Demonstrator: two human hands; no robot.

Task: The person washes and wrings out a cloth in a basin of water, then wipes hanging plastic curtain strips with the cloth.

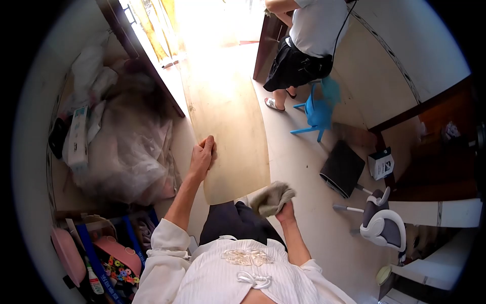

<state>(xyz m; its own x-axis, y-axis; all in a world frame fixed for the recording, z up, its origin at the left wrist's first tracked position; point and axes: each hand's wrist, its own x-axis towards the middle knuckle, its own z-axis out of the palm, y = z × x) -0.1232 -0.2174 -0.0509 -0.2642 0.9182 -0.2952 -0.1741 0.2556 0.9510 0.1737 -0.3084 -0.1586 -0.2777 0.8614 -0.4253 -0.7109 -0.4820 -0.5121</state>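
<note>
A long, yellowish, see-through plastic sheet [230, 121] stretches from in front of my legs towards the bright doorway. My left hand [204, 154] is closed at the sheet's left edge, with the fingers curled and the thumb on top. My right hand [287, 213] grips a bunched grey-green cloth [273, 199] beside the sheet's near right corner. Most of the cloth hangs out in front of the fingers, and part of those fingers is hidden behind it.
Another person [309, 40] stands by the door at the upper right, near a blue plastic stool [318, 111]. Plastic-wrapped bundles [126, 147] fill the left side, above bags [109, 253]. To the right are a dark folded mat [342, 168], a small box [381, 163] and a grey-white chair [382, 223].
</note>
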